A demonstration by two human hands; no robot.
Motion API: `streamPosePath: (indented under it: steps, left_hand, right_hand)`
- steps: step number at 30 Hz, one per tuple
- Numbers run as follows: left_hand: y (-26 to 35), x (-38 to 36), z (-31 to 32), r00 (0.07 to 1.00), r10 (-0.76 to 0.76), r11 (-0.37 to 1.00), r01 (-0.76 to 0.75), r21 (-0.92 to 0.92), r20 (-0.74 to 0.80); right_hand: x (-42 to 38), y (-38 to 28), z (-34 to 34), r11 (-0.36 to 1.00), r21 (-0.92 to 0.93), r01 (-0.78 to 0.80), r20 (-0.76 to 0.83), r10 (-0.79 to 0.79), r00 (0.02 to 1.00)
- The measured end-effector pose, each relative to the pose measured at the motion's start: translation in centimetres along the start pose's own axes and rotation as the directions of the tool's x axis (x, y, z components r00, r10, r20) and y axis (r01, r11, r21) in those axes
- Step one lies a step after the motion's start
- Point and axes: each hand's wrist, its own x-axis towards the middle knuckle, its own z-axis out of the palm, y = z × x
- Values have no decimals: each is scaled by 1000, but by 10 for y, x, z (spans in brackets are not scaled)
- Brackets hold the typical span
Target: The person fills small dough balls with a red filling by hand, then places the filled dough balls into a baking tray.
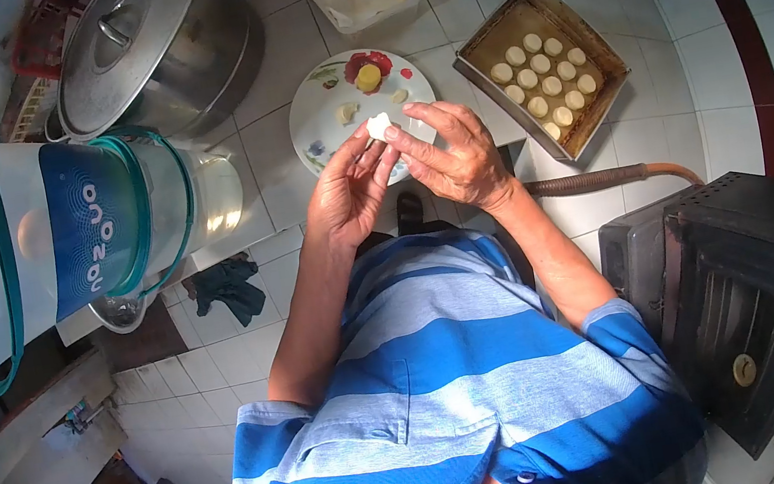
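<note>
Step, as I judge it from my station: over the bench (280,173), I should work low above the plate (300,129), inside its rim, so crumbs land there. My left hand (345,188) cradles the dough piece (379,126), thumb and fingers closed on it. My right hand (459,154) has its thumb at the piece, forefinger lifted apart. Best practice: left hand steady, light even thumb pressure, small turns; a hard pinch could thin or tear the edge.

Appearance: tray (514,23), toward the bench's right side, bears pale, flat-topped rounds in loose rows. On the plate, a smooth yellow lump (368,78) sits near the far edge, with two cream-coloured scraps (347,112) nearer the middle. Held piece: white, small, uneven in outline; its underside is hidden from me.
</note>
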Motion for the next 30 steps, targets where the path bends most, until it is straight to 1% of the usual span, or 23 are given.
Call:
streamPosePath:
  steps: [2,5,7,8,9,10,11,12,13,14,15,16,17,18,19,20,22,23,25,26,28,29,30]
  left_hand:
    - [-1,0,0,1000,-16,1000,16,-22,17]
    - [-2,1,1,1000,20,998,-18,-64,24]
    - [-2,4,-1,999,23,999,-21,34,-49]
    - [-2,4,-1,999,24,999,-23,34,-48]
    - [-2,1,3,999,45,995,-45,86,1]
    - [-3,-1,6,997,61,988,-67,137,52]
    - [-4,-2,6,997,59,988,-66,137,53]
    - [-6,-2,7,994,101,972,-109,207,49]
    - [-7,-3,7,989,142,949,-150,276,49]
    - [-10,-2,6,989,139,949,-147,278,51]
    - [-13,-1,6,979,192,920,-205,333,71]
    - [-14,0,5,965,244,885,-261,385,92]
    - [-15,-1,4,966,242,885,-259,386,93]
    - [-14,-4,7,957,258,860,-291,419,135]
    - [-14,-6,9,946,271,832,-323,451,177]
    - [-13,-8,11,946,271,832,-322,451,177]
    - [-11,-11,15,950,234,847,-304,435,207]
    - [-11,-10,15,950,233,847,-303,436,207]
    - [-10,-8,13,977,170,917,-204,343,128]
    - [-10,-7,12,977,172,916,-206,343,126]
    - [-9,-7,9,984,147,955,-168,246,101]
    - [-9,-5,7,984,146,955,-167,246,101]
    - [-9,-3,5,985,140,961,-158,225,96]
  right_hand:
    - [-3,0,-1,1000,-3,-1,-3,1,1000]
    - [-2,-2,-1,1000,13,-18,-8,18,1000]
    - [-1,-5,-1,999,30,-34,-8,35,999]
    - [-1,-9,-1,969,195,-154,-23,161,987]
    - [3,-12,-2,897,356,-263,-16,287,958]
    - [8,-14,-5,897,356,-263,-17,287,958]
    - [15,-14,-9,839,419,-347,-3,384,923]
    - [21,-14,-12,769,478,-425,18,475,880]
    - [22,-14,-11,769,476,-427,16,478,878]
    - [24,-12,-10,711,532,-460,68,506,860]
    - [26,-9,-9,648,582,-491,121,529,840]
    - [23,-6,-4,618,605,-502,146,533,833]
    - [22,-7,-2,619,604,-502,145,535,833]
    - [21,-9,1,280,767,-577,316,618,720]
    - [21,-10,2,-101,812,-575,505,617,604]
    - [20,-9,2,-101,812,-575,505,617,603]
    - [20,-7,3,-414,741,-529,669,527,524]
    - [21,-8,3,-415,741,-528,668,528,524]
    - [24,-13,2,-485,764,-426,645,590,485]
    - [25,-12,1,-486,763,-427,647,588,486]
    - [26,-8,-5,-6,848,-530,396,672,625]
    - [28,-7,-9,-7,848,-530,396,673,625]
    - [30,-7,-14,380,762,-523,224,603,765]
